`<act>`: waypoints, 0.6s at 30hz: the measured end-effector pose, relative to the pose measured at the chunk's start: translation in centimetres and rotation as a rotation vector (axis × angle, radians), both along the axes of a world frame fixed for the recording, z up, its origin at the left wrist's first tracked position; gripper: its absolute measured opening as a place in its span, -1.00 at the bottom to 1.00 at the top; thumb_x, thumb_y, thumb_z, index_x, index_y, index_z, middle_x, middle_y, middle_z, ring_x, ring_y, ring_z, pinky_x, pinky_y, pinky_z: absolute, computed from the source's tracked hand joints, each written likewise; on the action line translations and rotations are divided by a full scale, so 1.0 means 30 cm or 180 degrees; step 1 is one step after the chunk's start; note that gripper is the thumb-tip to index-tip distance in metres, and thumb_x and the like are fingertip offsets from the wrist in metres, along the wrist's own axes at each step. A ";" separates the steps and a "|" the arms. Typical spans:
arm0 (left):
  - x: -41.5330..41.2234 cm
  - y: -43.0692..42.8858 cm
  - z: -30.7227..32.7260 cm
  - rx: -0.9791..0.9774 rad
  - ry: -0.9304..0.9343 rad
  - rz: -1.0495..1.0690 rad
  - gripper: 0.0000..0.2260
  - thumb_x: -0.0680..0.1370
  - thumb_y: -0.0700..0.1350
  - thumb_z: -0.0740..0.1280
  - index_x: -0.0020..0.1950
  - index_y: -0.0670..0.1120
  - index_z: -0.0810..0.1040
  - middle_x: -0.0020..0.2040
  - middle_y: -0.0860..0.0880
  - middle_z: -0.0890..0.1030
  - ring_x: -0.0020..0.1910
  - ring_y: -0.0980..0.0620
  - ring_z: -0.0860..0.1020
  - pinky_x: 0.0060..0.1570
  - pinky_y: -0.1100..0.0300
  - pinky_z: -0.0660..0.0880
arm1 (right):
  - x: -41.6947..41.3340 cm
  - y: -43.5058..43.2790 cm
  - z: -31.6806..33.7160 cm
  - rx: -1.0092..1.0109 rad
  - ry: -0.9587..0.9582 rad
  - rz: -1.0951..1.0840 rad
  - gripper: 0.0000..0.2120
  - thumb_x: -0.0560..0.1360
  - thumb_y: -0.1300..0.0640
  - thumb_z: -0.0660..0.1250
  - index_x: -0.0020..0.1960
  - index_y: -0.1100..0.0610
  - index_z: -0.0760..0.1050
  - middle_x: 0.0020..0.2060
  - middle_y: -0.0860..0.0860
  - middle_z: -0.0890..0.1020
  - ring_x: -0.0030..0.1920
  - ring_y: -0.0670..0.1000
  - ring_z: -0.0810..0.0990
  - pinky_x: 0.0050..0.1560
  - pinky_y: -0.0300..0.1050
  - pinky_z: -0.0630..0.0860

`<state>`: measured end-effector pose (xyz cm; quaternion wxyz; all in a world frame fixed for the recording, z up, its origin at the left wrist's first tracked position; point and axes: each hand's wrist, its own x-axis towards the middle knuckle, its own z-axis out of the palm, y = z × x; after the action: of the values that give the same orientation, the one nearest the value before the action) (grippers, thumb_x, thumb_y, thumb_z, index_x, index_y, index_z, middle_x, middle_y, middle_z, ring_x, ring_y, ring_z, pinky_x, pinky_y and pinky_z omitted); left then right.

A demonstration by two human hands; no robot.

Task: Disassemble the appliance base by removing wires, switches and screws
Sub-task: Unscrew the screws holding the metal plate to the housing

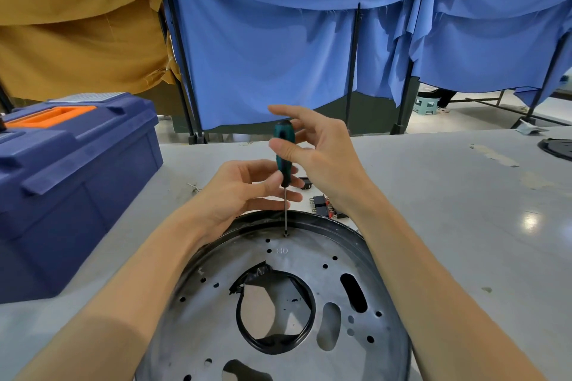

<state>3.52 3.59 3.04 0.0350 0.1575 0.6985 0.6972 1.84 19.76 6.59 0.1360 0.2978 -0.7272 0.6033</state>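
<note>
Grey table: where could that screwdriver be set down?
The widest bare patch of the grey table lies right of the round metal base, short of the dark disc at the far edge. A narrower strip runs between the blue toolbox and the base. Behind the base it is crowded: black-and-red switches lie there.

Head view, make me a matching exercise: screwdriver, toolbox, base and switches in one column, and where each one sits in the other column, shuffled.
Things:
1. screwdriver
2. toolbox
3. base
4. switches

Places:
A. on the table's left side
B. flat, nearest the camera
C. upright, tip on a screw
D. just beyond the base's far rim

Pairs: 1-C, 2-A, 3-B, 4-D.
</note>
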 end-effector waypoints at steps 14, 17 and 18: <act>0.004 0.006 -0.001 0.0024 0.0036 0.0046 -0.69 0.51 -0.10 0.31 0.15 -0.28 0.56 0.00 -0.22 0.70 0.00 -0.20 0.68 -0.01 0.08 0.62 | 0.002 0.004 0.007 -0.0253 -0.0129 0.0237 -0.71 0.52 0.31 0.36 0.21 0.11 0.56 0.01 0.12 0.67 0.01 0.09 0.65 0.04 -0.08 0.63; 0.002 0.009 0.001 0.0031 0.0080 0.0226 -0.60 0.42 -0.12 0.43 0.16 -0.33 0.53 -0.06 -0.22 0.70 -0.06 -0.23 0.69 -0.11 0.12 0.63 | 0.011 -0.004 0.004 -0.0003 0.0013 0.0114 -0.74 0.47 0.17 0.46 0.15 0.05 0.60 0.01 0.01 0.64 0.00 -0.01 0.59 0.04 -0.15 0.58; 0.002 0.008 0.002 0.0026 0.0078 0.0239 -0.57 0.40 -0.11 0.44 0.18 -0.31 0.52 -0.05 -0.22 0.70 -0.06 -0.23 0.69 -0.12 0.12 0.63 | 0.011 -0.004 0.004 0.0055 0.0037 0.0062 -0.71 0.45 0.15 0.49 0.16 0.03 0.61 0.00 0.00 0.63 -0.03 -0.04 0.57 -0.01 -0.21 0.57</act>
<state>3.58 3.83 3.10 -0.0004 0.1398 0.7014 0.6989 2.18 19.65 6.70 0.1318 0.3096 -0.7287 0.5965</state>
